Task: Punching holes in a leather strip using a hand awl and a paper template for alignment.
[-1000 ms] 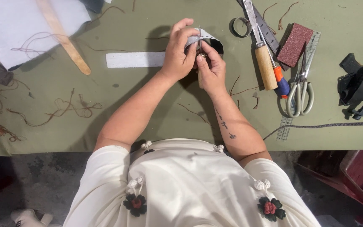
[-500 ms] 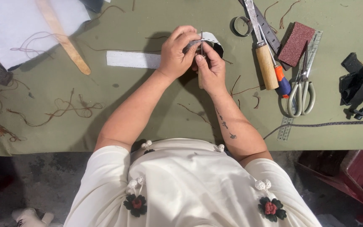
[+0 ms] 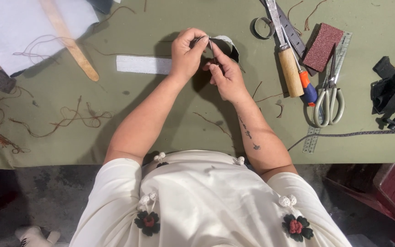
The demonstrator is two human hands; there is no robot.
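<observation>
both hands meet over the table: the left hand (image 3: 186, 55) pinches a curved strap piece (image 3: 227, 45) steady so the right hand (image 3: 225, 75) works its edge; scissors (image 3: 329, 98) lie right.

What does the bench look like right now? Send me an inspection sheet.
Surface: olive green table, thread scraps scattered.
Job's things: curved grey-and-dark strip held by both hands; white strip lies flat beside them.
Clutter: wooden stick on white cloth, wood-handled tool, scissors, red sanding block, metal ruler, black clamp.
Grippers: left hand and right hand pinching the strip.
Cables: dark cord along the table edge.
Surroundings: dark floor below.
</observation>
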